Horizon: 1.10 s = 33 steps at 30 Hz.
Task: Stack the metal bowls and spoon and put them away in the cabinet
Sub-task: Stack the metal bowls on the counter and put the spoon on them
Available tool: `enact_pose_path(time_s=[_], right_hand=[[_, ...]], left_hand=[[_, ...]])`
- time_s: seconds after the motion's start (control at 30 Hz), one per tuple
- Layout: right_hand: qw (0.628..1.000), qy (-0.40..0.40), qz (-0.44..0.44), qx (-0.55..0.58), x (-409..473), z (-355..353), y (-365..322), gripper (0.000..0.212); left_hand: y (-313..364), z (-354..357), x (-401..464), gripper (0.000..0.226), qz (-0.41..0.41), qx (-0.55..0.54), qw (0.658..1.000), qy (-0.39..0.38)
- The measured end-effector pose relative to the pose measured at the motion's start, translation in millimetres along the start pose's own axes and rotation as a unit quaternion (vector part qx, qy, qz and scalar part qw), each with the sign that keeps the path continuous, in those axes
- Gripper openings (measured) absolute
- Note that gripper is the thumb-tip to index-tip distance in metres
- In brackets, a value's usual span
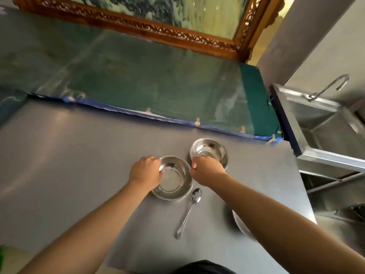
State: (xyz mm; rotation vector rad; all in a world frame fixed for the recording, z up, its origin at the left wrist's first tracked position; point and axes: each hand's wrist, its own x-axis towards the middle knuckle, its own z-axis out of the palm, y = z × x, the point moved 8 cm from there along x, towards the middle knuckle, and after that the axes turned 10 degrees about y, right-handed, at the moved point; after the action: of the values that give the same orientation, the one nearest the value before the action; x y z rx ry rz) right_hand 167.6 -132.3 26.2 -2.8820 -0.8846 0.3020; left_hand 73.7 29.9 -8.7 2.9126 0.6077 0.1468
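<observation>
Two metal bowls stand upright on a steel table. The nearer bowl is gripped on both sides of its rim: my left hand holds the left edge and my right hand pinches the right edge. The farther bowl stands just behind my right hand, apart from the first. A metal spoon lies flat on the table below the nearer bowl, bowl end pointing away from me. Part of a third metal dish shows under my right forearm, mostly hidden.
A green cloth-covered table under clear plastic butts against the far edge. A carved wooden frame stands behind it. A steel sink with a faucet is at the right, past the table's right edge.
</observation>
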Motion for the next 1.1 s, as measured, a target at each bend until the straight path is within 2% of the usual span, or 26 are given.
enact_pose_path(time_s=[0.2,0.4,0.5,0.6,0.77,0.93,0.97,1.07,1.1], right_hand=[[0.997,-0.036,0.054,0.035,-11.5,44.3,7.1,0.022],[0.991,-0.026,0.091,0.09,-7.1,72.6,18.8,0.034],[0.982,-0.029,0.121,0.141,-3.3,84.4,27.0,0.035],[0.973,-0.049,0.134,0.18,-0.7,97.3,32.4,0.047],[0.962,-0.058,0.15,0.222,3.4,110.6,41.4,0.061],[0.936,-0.06,0.196,0.287,7.0,119.4,48.7,0.055],[0.934,-0.064,0.199,0.29,7.4,120.2,49.0,0.051],[0.935,-0.059,0.182,0.298,9.5,115.5,45.0,0.041],[0.933,-0.055,0.178,0.308,10.1,112.8,44.2,0.041]], left_hand=[[-18.9,40.0,-15.7,0.029,-0.026,-0.004,0.999,-0.046],[-25.4,57.6,-23.1,0.036,-0.082,-0.053,0.994,-0.057],[-27.2,64.9,-26.3,0.046,-0.149,-0.136,0.977,-0.067],[-29.8,72.6,-28.7,0.054,-0.214,-0.209,0.952,-0.07],[-37.3,76.7,-32.7,0.052,-0.278,-0.261,0.923,-0.047],[-46.7,82.7,-38.4,0.051,-0.322,-0.28,0.903,-0.048],[-49.5,81.6,-39.6,0.046,-0.33,-0.284,0.899,-0.042],[-61.2,79.1,-42.9,0.003,-0.341,-0.3,0.891,-0.011],[-63.3,76.7,-42.8,0.006,-0.346,-0.311,0.885,-0.002]])
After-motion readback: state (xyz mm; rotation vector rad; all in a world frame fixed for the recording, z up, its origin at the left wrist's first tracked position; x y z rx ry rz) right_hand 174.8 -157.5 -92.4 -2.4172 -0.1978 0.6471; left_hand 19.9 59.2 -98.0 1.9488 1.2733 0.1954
